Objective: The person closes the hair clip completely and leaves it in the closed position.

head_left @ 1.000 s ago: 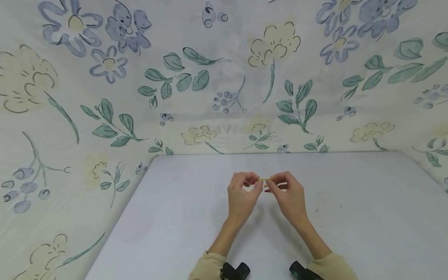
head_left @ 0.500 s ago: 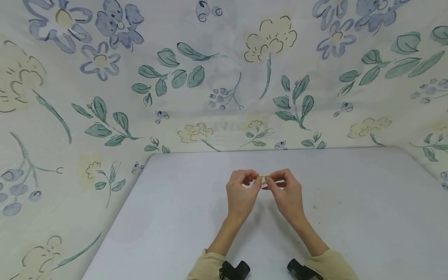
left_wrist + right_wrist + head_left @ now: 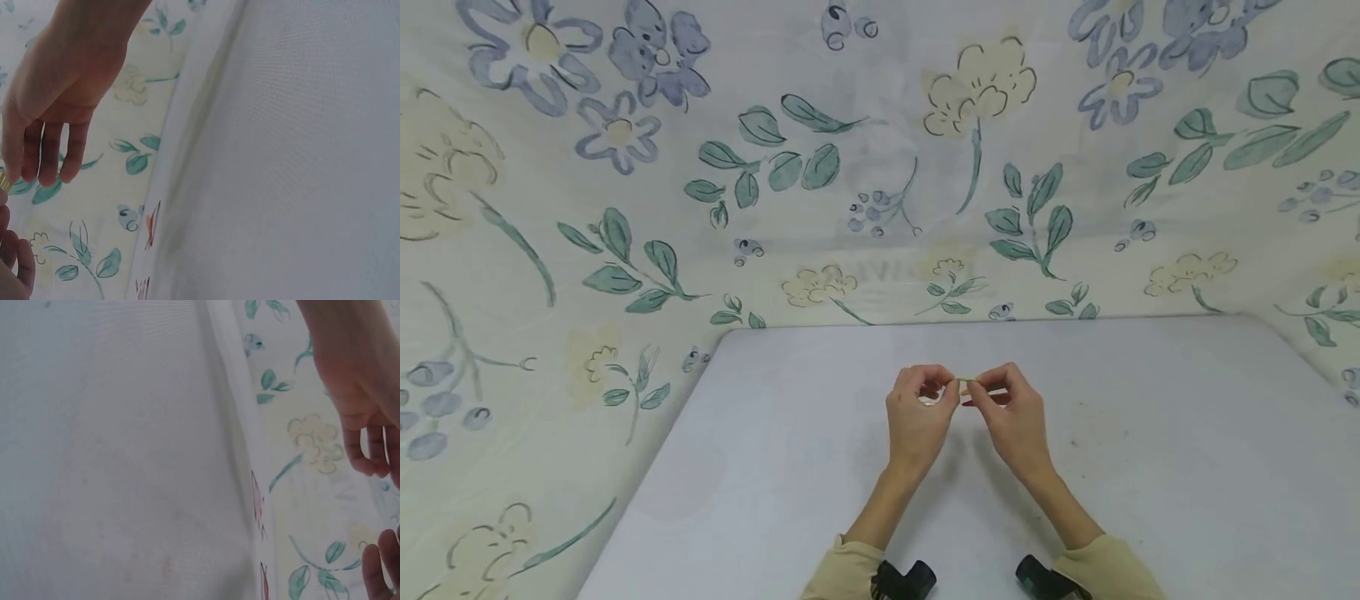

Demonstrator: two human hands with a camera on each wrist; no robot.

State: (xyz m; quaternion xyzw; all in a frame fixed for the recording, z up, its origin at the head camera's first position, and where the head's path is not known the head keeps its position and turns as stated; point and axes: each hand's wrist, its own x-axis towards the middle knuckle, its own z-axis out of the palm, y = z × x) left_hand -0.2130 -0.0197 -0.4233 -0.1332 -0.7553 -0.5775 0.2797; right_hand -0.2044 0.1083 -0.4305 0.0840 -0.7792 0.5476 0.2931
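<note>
Both hands meet above the middle of the white table. The left hand (image 3: 920, 421) pinches one end of a short, thin yellow strip (image 3: 967, 380) between thumb and index finger. Its other end is pinched by the thumb and index finger of the right hand (image 3: 1017, 421). In the left wrist view, the strip (image 3: 5, 181) shows at the left border as a small ribbed yellow piece, mostly cut off. The right wrist view has fingers of both hands at its right border, with the strip out of frame. The other fingers of both hands are bent and partly hidden in the head view.
The white table top (image 3: 760, 467) spreads around the hands, with a few small reddish specks (image 3: 1075, 443) to the right. Floral cloth (image 3: 880, 167) hangs behind and at the sides. Black wrist cameras (image 3: 917, 579) sit by the beige sleeves (image 3: 844, 573).
The head view has shifted slightly. Both hands keep the same pinch on the yellow strip, which has turned a little between the fingertips and looks slightly bowed now.
</note>
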